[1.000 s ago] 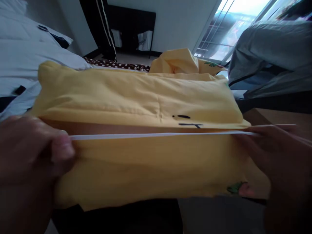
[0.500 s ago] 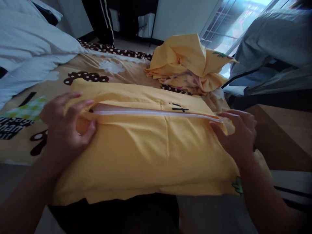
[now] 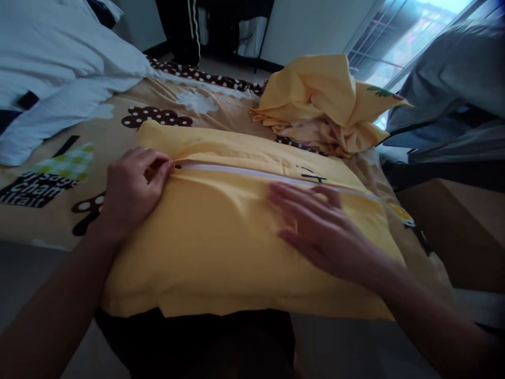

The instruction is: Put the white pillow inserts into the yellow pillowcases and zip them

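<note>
A yellow pillow in its pillowcase [image 3: 205,242] lies across my lap and the bed's edge. A white zipper [image 3: 244,171] runs along its upper face, with a narrow gap beside it at the left. At the zipper's left end, my left hand [image 3: 136,181] is closed in a pinch on the pillowcase fabric; a small dark spot shows right by the fingertips. My right hand [image 3: 315,226], slightly blurred, spreads its fingers over the pillow's right half, just below the zipper. Part of a black print [image 3: 313,176] shows above that hand.
Crumpled yellow cloth [image 3: 315,100] is heaped on the patterned bed sheet [image 3: 165,100]. White bedding [image 3: 71,63] covers the far left. To the right stands a brown box [image 3: 457,226], with grey fabric [image 3: 453,89] hanging behind it near a window.
My right hand has left the zipper's right end and moved left onto the pillow's middle right. My left hand's fingers have closed on the zipper's left end. The view has shifted slightly.
</note>
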Tool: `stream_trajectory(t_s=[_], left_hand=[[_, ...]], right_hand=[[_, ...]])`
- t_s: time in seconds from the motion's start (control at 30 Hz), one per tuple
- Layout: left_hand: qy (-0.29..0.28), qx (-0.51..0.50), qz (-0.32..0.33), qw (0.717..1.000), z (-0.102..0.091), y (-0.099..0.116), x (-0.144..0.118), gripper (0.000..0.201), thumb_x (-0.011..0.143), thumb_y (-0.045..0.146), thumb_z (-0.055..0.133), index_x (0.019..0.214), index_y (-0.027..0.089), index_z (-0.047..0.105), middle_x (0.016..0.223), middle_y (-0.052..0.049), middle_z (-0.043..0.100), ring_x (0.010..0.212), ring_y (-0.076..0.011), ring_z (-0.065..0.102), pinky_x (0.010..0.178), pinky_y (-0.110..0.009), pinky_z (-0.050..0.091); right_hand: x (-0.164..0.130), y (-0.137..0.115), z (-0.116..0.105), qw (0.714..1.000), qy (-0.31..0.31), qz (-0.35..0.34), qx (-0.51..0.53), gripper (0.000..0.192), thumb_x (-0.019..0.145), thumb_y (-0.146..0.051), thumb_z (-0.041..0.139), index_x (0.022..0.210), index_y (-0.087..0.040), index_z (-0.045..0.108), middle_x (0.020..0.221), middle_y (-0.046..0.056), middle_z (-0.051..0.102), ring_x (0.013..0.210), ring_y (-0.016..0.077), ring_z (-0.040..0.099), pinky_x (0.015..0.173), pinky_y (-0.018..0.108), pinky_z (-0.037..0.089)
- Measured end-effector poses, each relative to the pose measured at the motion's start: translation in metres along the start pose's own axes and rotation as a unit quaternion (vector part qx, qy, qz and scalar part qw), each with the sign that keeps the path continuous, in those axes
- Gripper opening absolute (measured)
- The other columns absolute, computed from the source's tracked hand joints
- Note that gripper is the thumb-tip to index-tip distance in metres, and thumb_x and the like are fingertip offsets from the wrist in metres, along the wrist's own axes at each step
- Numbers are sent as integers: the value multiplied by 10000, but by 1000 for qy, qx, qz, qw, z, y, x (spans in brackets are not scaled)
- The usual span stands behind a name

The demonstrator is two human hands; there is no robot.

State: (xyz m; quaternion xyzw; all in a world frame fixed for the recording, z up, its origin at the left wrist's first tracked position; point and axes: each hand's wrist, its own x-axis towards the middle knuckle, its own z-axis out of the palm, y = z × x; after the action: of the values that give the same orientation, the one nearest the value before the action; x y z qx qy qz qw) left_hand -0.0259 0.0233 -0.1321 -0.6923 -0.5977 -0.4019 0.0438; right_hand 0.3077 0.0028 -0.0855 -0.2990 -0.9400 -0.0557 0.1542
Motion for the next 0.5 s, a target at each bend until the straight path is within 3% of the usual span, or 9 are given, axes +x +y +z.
stream_trajectory(t_s=[0.07, 0.13, 0.23, 0.33, 0.5], left_hand=[[18, -45, -49, 998, 2, -2, -5, 174, 851, 276, 538, 911, 171, 662, 832, -23, 646, 694, -127, 564, 658, -258, 432], [45, -91, -89, 991, 4, -4, -11, 192, 839, 222, 533, 984, 171, 649, 863, -19, 647, 719, -112, 578, 662, -237, 442], [81, -137, -112, 981, 6, -6, -19, 200, 831, 176, 538, 1008, 159, 631, 878, -24, 631, 765, -103, 593, 669, -217, 454], [86, -138, -125, 979, 7, -5, -21, 195, 835, 161, 550, 1015, 150, 625, 906, -46, 630, 782, -107, 591, 689, -228, 466], [86, -126, -123, 981, 8, -4, -23, 177, 837, 155, 549, 995, 180, 626, 937, -47, 629, 809, -122, 595, 722, -257, 478]], right_hand=[[37, -22, 10, 997, -20, -66, 47, 446, 981, -335, 450, 1375, -128, 465, 1397, 123, 529, 1329, 201, 448, 1062, 372, 324], [74, -36, 24, 994, -16, -71, 80, 362, 993, -292, 405, 1262, -111, 565, 1286, 121, 609, 1232, 201, 514, 1005, 344, 362], [122, -47, 42, 994, -31, 25, 104, 292, 979, -238, 386, 1020, -122, 651, 1028, 101, 675, 968, 189, 590, 850, 310, 404], [151, -55, 53, 986, -72, 112, 104, 243, 938, -290, 460, 1021, -134, 627, 910, 83, 668, 823, 187, 586, 762, 300, 395], [168, -63, 62, 986, -74, 126, 74, 247, 911, -299, 472, 1036, -158, 633, 892, 92, 656, 840, 227, 592, 760, 325, 407]])
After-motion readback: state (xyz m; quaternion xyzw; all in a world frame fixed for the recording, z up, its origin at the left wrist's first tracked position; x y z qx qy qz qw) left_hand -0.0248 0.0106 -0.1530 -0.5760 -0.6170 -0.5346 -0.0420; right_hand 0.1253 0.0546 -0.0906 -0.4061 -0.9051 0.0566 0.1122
